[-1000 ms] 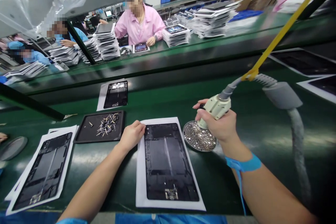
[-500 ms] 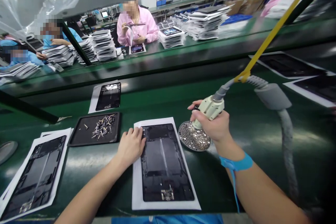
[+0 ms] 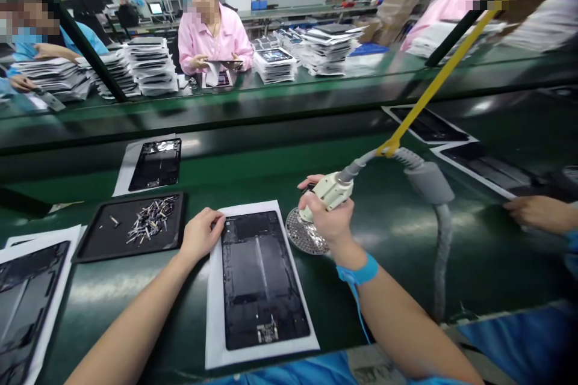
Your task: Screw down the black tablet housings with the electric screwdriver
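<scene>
Cream tool (image 3: 336, 190) held in RH (image 3: 335, 219), nose at metal dish (image 3: 298, 233). LH (image 3: 200, 233) curled at upper L corner, blk tablet (image 3: 266, 277) on wht paper (image 3: 215, 328); grip: can't tell.

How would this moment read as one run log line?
left hand: at upper-left corner of tablet housing | right hand: grips corded power tool over round dish | black tray: loose small parts

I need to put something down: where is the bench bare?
The bench is bare between the far tablet and the tool, and between the right hand and the cable. It is crowded where the left hand sits between the tray and the near tablet.
</scene>
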{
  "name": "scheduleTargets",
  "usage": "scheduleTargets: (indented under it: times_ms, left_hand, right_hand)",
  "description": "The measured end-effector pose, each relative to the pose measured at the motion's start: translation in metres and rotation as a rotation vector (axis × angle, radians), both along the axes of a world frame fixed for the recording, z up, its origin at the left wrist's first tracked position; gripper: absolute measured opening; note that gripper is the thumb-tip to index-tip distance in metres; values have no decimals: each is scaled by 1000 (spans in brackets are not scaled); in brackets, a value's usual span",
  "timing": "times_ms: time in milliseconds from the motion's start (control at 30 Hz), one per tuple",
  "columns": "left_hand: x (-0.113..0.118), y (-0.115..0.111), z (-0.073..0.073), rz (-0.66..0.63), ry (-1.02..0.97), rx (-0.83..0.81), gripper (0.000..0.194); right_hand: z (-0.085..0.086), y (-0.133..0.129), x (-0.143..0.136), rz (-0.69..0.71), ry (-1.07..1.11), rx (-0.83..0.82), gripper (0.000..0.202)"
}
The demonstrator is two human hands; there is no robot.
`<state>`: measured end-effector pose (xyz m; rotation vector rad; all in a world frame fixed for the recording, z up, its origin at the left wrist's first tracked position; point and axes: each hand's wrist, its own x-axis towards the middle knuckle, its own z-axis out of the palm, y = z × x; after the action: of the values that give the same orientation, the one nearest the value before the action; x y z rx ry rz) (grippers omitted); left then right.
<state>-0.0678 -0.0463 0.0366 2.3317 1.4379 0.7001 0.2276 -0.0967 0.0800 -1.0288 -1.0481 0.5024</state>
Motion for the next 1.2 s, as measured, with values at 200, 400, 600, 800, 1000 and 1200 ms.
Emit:
scheduleTargets:
  times_ms: [200, 400, 600, 800, 1000, 1200]
  left_hand:
    - [1, 0, 1, -2, 4, -4, 25]
    - [1, -1, 1, -2, 3, -15, 26]
    - [1, -1, 1, -16, 6, -9, 26]
    - [0, 2, -3, -21, -2, -6, 25]
    - [1, 7, -5, -3, -58, -63, 20]
    - [0, 12, -2, -58, -74, -149, 18]
  right_hand:
    - [-2, 7, -5, -33, 0, 33, 22]
    - [-5, 10, -4, -42, -25, 23, 22]
    - [-4, 10, -6, -36, -10, 21, 22]
    - [-4, 6, -3, -43, -18, 10, 22]
    - [10, 8, -34, 64, 36, 102, 21]
    - [7, 32, -118, 308, 27, 57, 23]
